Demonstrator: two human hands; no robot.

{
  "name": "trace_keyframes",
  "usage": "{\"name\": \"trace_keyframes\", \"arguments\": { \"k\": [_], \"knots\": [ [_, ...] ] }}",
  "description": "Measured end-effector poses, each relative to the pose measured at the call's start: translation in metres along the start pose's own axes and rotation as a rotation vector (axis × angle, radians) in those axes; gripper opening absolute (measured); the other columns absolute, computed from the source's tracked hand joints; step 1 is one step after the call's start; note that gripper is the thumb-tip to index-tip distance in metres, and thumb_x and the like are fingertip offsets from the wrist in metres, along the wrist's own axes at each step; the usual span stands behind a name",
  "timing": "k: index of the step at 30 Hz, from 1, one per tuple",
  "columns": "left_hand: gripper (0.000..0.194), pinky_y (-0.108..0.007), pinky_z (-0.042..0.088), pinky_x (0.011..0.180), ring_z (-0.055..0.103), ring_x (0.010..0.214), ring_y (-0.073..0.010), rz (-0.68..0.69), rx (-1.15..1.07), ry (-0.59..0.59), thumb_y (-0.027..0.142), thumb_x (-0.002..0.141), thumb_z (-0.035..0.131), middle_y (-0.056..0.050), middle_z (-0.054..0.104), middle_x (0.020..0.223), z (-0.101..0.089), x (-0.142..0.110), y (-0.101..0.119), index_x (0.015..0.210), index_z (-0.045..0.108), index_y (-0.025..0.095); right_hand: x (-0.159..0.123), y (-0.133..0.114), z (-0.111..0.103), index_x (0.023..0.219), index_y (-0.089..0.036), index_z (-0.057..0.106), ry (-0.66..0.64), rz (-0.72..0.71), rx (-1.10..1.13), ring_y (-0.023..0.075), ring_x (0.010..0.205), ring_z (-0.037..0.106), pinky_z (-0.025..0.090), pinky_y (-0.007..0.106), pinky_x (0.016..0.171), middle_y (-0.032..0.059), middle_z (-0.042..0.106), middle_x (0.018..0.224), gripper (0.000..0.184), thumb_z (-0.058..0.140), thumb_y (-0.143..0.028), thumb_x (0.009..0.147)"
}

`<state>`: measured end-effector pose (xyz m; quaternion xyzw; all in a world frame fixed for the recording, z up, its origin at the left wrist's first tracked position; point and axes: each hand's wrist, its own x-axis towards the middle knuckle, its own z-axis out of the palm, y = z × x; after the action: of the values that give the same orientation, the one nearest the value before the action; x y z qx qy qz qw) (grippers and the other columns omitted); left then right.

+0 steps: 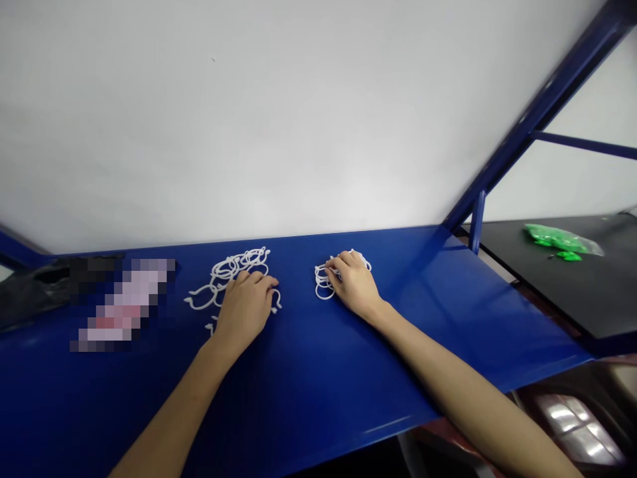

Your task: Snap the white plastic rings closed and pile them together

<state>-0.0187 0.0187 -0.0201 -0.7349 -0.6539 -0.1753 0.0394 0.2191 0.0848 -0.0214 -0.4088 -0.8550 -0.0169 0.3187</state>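
On the blue shelf (pixel 318 372), a loose, tangled pile of white plastic curtain rings (pixel 226 269) lies at the left, hoops with a gap and small knobbed ends. My left hand (pixel 247 302) rests palm down over the near right part of this pile, its fingers slightly bent and apart. One ring shows partly past its fingertips. To the right is a smaller, more tightly laid group of the same white rings (pixel 325 291). My right hand (pixel 354 282) is over that group, with thumb and fingers curled down on the rings; its palm hides several of them.
At the left lie a black plastic bag (pixel 30 292) and a blurred-out pinkish item (pixel 134 299). A white wall (pixel 298 133) rises behind the shelf. Blue frame posts (pixel 497 166) stand at the right, beyond which a black tabletop (pixel 557 285) holds a clear bag of green pieces (pixel 562 238).
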Motion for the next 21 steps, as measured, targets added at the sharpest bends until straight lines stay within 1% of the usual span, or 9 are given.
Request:
{"name": "trace_keyframes", "arguments": {
  "k": [3,8,11,13,15,17,19,21],
  "knots": [
    [0.027,-0.049,0.045,0.086,0.059,0.098,-0.0333,-0.006,-0.012,-0.001,0.027,0.091,0.046,-0.010,0.072,0.096,-0.002,0.000,-0.002,0.095,0.072,0.022,0.000,0.000,0.000,0.100,-0.019,0.068,0.025,0.016,-0.019,0.0269,0.092,0.054,0.052,0.043,0.083,0.0111,0.064,0.097,0.012,0.057,-0.019,0.096],
    [0.019,-0.044,0.044,0.081,0.060,0.089,-0.0300,-0.062,-0.106,0.000,0.032,0.088,0.051,-0.006,0.071,0.079,-0.007,0.001,0.000,0.080,0.066,0.025,0.000,-0.005,-0.009,0.103,-0.019,0.069,0.075,0.002,0.039,0.0260,0.090,0.054,0.052,0.042,0.080,0.0114,0.064,0.097,0.018,0.052,-0.021,0.099],
    [0.018,-0.038,0.045,0.075,0.063,0.079,-0.0255,-0.189,-0.256,0.005,0.037,0.087,0.053,-0.003,0.070,0.075,-0.014,0.003,0.009,0.077,0.061,0.024,-0.002,-0.017,-0.016,0.103,-0.020,0.068,0.050,-0.047,0.136,0.0242,0.092,0.057,0.051,0.043,0.085,0.0102,0.066,0.097,0.018,0.051,-0.023,0.100],
    [0.019,-0.034,0.045,0.069,0.064,0.071,-0.0214,-0.303,-0.385,0.021,0.039,0.086,0.054,-0.001,0.070,0.072,-0.019,0.002,0.017,0.075,0.057,0.024,-0.006,-0.027,-0.019,0.100,-0.019,0.067,-0.002,-0.054,0.232,0.0226,0.091,0.059,0.051,0.041,0.085,0.0087,0.068,0.096,0.017,0.054,-0.030,0.100],
    [0.021,-0.031,0.045,0.066,0.063,0.065,-0.0187,-0.380,-0.494,0.039,0.041,0.086,0.054,0.001,0.070,0.068,-0.022,0.001,0.025,0.074,0.055,0.024,-0.010,-0.039,-0.021,0.094,-0.019,0.065,-0.069,-0.019,0.317,0.0213,0.088,0.062,0.052,0.038,0.081,0.0069,0.069,0.091,0.021,0.060,-0.039,0.097],
    [0.022,-0.030,0.045,0.064,0.063,0.062,-0.0174,-0.394,-0.570,0.037,0.042,0.087,0.054,0.002,0.069,0.066,-0.024,-0.002,0.032,0.075,0.054,0.024,-0.014,-0.049,-0.022,0.089,-0.019,0.063,-0.130,0.039,0.389,0.0194,0.082,0.063,0.052,0.034,0.076,0.0047,0.069,0.086,0.025,0.065,-0.044,0.092],
    [0.023,-0.029,0.045,0.062,0.062,0.059,-0.0165,-0.377,-0.623,0.010,0.044,0.087,0.054,0.002,0.069,0.066,-0.022,-0.005,0.036,0.074,0.053,0.024,-0.017,-0.057,-0.021,0.085,-0.020,0.062,-0.155,0.101,0.471,0.0164,0.076,0.063,0.051,0.030,0.071,0.0021,0.068,0.082,0.022,0.066,-0.041,0.092],
    [0.023,-0.029,0.046,0.063,0.064,0.061,-0.0166,-0.356,-0.685,-0.020,0.044,0.085,0.056,0.002,0.069,0.067,-0.019,-0.006,0.038,0.076,0.051,0.024,-0.018,-0.061,-0.020,0.086,-0.020,0.060,-0.130,0.159,0.569,0.0136,0.072,0.063,0.051,0.027,0.068,0.0002,0.067,0.080,0.015,0.065,-0.034,0.093]
  ]
}}
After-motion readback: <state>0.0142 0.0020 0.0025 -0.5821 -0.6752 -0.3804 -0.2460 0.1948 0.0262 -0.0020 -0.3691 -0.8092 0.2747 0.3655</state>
